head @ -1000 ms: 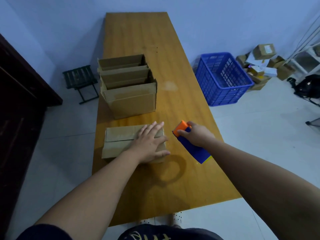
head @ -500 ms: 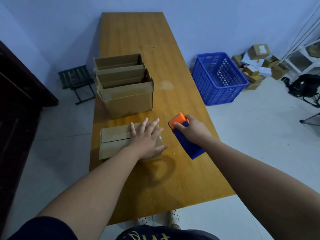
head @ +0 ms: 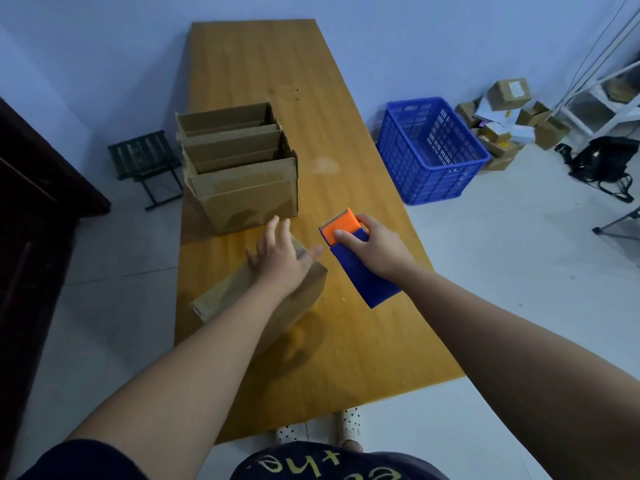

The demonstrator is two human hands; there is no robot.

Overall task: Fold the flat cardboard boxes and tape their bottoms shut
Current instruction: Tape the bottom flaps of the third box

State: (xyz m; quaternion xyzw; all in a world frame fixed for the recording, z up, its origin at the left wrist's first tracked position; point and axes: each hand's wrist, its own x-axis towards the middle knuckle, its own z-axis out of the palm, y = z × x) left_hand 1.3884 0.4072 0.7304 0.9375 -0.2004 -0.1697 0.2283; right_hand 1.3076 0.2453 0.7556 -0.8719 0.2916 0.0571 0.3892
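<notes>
Left hand (head: 281, 263), fingers flat, steadies the probably light, stiff cardboard box (head: 225, 299) from above; right hand (head: 375, 252) grips tape dispenser (head: 360, 284).

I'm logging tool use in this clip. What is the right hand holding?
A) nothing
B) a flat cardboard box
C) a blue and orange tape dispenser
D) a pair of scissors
C: the right hand grips the tape dispenser, blue with an orange head, while the left hand rests on the cardboard box.
</notes>
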